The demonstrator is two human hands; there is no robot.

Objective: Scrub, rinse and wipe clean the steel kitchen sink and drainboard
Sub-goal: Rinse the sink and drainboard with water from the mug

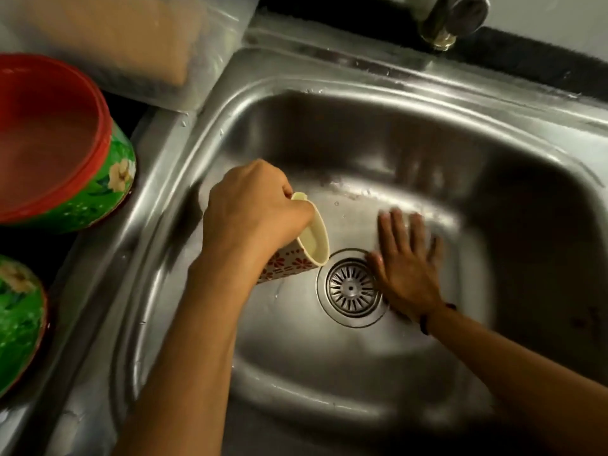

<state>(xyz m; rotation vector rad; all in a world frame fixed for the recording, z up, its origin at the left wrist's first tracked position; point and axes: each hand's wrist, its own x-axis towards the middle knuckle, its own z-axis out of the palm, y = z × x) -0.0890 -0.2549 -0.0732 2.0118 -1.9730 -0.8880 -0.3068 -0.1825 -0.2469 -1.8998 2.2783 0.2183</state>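
Inside the steel sink (493,179), both hands are lowered into the basin from the near edge. The left hand (253,209) is curled round a cup (307,245), cream inside and patterned with red flowers outside, which is gripped near its rim and tipped over so that its mouth faces right and downward, towards the drain strainer (350,287). The left forearm is extended up from the bottom of the view, its wrist bent over the cup. The right hand (406,261) is laid flat on the wet basin floor with its fingers straight and spread, nothing being held; its outline is blurred. A dark band (424,324) is worn on the right wrist. The strainer lies between the two hands, just beside the heel and thumb of the right hand and just below the cup's mouth. Water drops are seen on the basin floor beyond the cup. On the counter to the left, a green flowered bowl with a red rim (65,143) is stood beside the sink's edge, and a second green bowl (18,324) is placed nearer. The tap base (441,28) is seen behind the sink.
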